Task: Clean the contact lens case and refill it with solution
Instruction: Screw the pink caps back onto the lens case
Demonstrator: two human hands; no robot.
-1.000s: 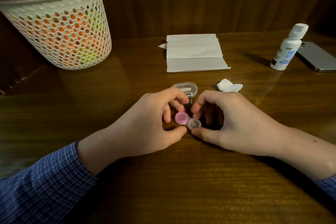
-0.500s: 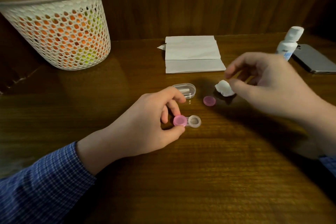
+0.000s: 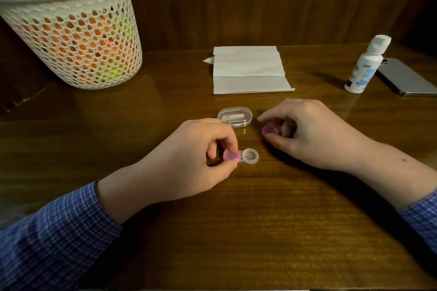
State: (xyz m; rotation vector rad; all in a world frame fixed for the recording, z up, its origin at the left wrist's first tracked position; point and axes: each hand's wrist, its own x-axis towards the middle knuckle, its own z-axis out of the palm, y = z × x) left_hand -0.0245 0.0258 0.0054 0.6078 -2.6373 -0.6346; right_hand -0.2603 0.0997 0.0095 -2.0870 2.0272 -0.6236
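The contact lens case (image 3: 241,156) lies mid-table, translucent, its left well wearing a pink cap, its right well uncapped; the left hand (image 3: 189,160) pinches the capped end; the right hand (image 3: 307,132) pinches the loose pink cap (image 3: 269,130) just beside a clear oval box (image 3: 235,116); bare glossy wooden table (image 3: 236,231) lies nearer; folded tissue (image 3: 248,69), white solution bottle (image 3: 365,66), phone (image 3: 406,78) and mesh basket (image 3: 78,40) stand well apart behind.
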